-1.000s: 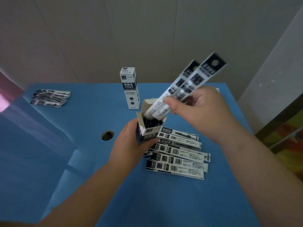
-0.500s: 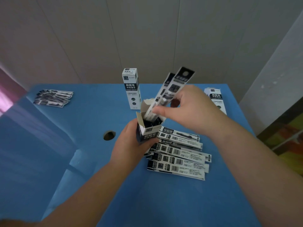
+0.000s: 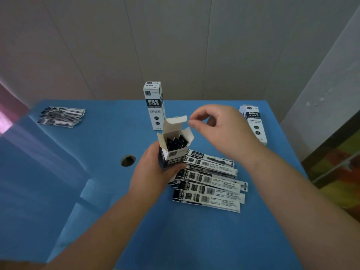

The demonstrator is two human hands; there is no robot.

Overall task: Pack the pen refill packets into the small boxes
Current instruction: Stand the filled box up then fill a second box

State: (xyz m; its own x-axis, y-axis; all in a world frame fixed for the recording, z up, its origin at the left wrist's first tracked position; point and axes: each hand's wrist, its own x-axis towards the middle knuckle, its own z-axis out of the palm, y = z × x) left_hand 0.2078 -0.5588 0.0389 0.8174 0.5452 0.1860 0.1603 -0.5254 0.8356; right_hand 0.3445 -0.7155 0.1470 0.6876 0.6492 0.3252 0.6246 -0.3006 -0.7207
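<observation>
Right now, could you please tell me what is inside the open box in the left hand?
The dark top ends of several refill packets show inside the open box. Its walls and the left hand hide their lower parts.

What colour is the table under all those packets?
The table is bright blue, with a round hole in it. The head view, the only one, shows it.

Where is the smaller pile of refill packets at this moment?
In the head view, the smaller pile of refill packets lies at the far left corner of the blue table, well left of the upright closed box.
</observation>
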